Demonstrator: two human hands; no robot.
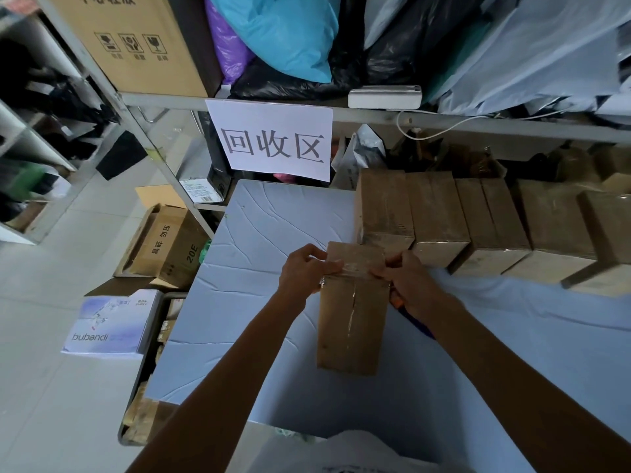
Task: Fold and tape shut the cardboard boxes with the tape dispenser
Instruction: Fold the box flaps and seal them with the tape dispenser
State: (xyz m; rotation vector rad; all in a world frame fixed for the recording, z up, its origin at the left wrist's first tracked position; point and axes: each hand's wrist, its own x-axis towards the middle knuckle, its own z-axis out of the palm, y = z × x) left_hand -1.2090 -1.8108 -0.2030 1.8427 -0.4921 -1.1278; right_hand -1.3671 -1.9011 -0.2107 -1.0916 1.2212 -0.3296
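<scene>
Step in hand: laying a cross strip of tape (pixel 356 272) over the far end of the cardboard box (pixel 351 329), I judge; its long seam (pixel 353 310) already carries tape.
Box position: upright on the table (pixel 259 250), between the two hands, its top edge level with the fingertips.
Left hand (pixel 305 269): thumb and fingers (pixel 329 268) pinch the box's left edge, with the tape end under the thumb.
Right hand (pixel 409 285): fingers clenched at the box's right edge, apparently round the tape dispenser (pixel 396 301). Only an orange and blue part shows below the palm.
Doing it well: keep the left thumb pinning the tape end. Pull the strip taut toward the right fingers, then wrap it down past the corner before cutting.
Finish: rub from the left fingers across to the right so no bubble sits over the seam.
Watch for: slack tape creasing, or the box tipping away from the fingers.
Beyond the fingers: a row of taped boxes (pixel 440 216), just behind the knuckles.
</scene>
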